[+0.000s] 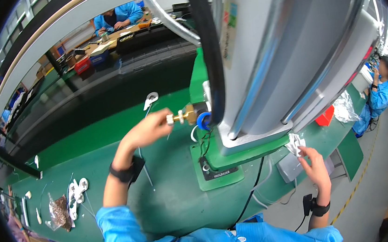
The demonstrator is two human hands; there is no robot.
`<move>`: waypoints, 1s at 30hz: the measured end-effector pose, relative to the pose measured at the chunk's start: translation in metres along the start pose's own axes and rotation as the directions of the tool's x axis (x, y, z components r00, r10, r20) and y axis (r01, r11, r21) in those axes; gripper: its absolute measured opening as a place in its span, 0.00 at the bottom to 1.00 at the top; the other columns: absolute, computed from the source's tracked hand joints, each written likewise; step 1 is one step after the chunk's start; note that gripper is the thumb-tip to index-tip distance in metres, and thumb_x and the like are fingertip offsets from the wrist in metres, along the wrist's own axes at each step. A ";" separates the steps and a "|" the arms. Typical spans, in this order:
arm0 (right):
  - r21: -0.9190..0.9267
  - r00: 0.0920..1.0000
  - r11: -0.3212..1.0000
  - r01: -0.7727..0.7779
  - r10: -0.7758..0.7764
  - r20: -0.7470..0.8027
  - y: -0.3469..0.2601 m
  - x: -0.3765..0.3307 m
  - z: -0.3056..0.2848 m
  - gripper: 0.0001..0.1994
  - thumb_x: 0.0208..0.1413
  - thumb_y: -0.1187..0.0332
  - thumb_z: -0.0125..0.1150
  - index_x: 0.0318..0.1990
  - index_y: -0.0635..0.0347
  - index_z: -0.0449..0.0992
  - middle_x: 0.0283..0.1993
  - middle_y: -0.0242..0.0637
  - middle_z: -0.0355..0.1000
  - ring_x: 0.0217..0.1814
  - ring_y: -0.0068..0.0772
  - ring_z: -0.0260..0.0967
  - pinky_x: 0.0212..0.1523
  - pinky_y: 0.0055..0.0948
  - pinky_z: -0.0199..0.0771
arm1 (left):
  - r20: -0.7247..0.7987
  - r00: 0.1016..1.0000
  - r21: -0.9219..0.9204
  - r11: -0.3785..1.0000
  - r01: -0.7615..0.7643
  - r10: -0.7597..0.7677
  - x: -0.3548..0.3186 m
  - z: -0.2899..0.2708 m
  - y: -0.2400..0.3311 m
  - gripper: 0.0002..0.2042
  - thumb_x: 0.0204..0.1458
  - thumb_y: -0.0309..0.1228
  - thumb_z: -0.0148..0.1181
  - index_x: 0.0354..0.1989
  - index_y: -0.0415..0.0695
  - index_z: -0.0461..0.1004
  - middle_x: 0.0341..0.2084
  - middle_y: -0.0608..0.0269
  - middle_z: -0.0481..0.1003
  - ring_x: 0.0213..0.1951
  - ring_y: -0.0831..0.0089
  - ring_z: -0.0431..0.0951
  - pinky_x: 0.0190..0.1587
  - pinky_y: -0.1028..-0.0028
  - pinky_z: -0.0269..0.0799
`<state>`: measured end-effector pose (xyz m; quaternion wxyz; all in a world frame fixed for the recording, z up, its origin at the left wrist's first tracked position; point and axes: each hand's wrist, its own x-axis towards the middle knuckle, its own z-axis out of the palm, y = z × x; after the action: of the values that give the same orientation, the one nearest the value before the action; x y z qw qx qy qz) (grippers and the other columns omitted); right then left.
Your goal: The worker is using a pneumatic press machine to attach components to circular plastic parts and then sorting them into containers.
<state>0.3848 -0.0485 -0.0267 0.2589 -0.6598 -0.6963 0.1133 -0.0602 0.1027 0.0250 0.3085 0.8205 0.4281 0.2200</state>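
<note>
A large grey pneumatic press [263,67] on a green base stands in front of me. My left hand [150,127] is closed, its fingertips on the knurled end of a brass fitting [182,116] at the press's left side. Next to that fitting is a blue ring-shaped part [204,121]. My right hand [315,167] pinches a crumpled white cloth [295,144] by the right edge of the press's green plate. Just beyond my left hand lies a white teardrop-shaped part with a wire [151,97].
On the green bench [174,202], several white wired parts [76,193] and a plastic bag of small brown pieces [61,213] lie at left. A red bin [325,116] stands at right. Cables hang below the press. Co-workers in blue [127,13] sit at the back and stand [379,96] at right.
</note>
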 end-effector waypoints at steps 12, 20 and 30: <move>0.049 0.971 0.974 0.219 -0.223 0.085 -0.056 0.058 0.026 0.14 0.47 0.73 0.55 0.44 0.64 0.70 0.35 0.44 0.70 0.39 0.42 0.67 0.42 0.34 0.64 | 0.011 0.941 0.299 0.899 0.320 -0.338 -0.164 0.032 -0.023 0.22 0.44 0.42 0.61 0.42 0.38 0.69 0.33 0.54 0.71 0.37 0.61 0.72 0.39 0.67 0.68; 0.038 0.952 0.963 0.265 -0.268 0.146 -0.055 0.063 0.029 0.14 0.47 0.72 0.56 0.43 0.64 0.71 0.35 0.45 0.70 0.39 0.46 0.66 0.42 0.38 0.65 | -0.514 0.627 0.484 0.406 0.775 -0.585 -0.074 0.050 -0.107 0.29 0.42 0.51 0.60 0.43 0.39 0.64 0.40 0.49 0.67 0.42 0.54 0.70 0.41 0.60 0.69; -0.213 0.903 0.925 0.314 -0.222 0.368 -0.009 0.119 0.101 0.15 0.43 0.76 0.53 0.42 0.65 0.68 0.40 0.53 0.68 0.44 0.56 0.64 0.41 0.43 0.66 | -0.680 0.652 -0.046 0.907 0.418 -0.335 -0.124 0.057 -0.019 0.26 0.27 0.36 0.74 0.34 0.37 0.69 0.30 0.59 0.70 0.34 0.66 0.72 0.37 0.70 0.70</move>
<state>0.3258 0.0853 -0.0816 0.0577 -0.5564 -0.8237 0.0925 -0.1018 -0.0110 -0.0405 0.1234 0.5935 0.6828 0.4077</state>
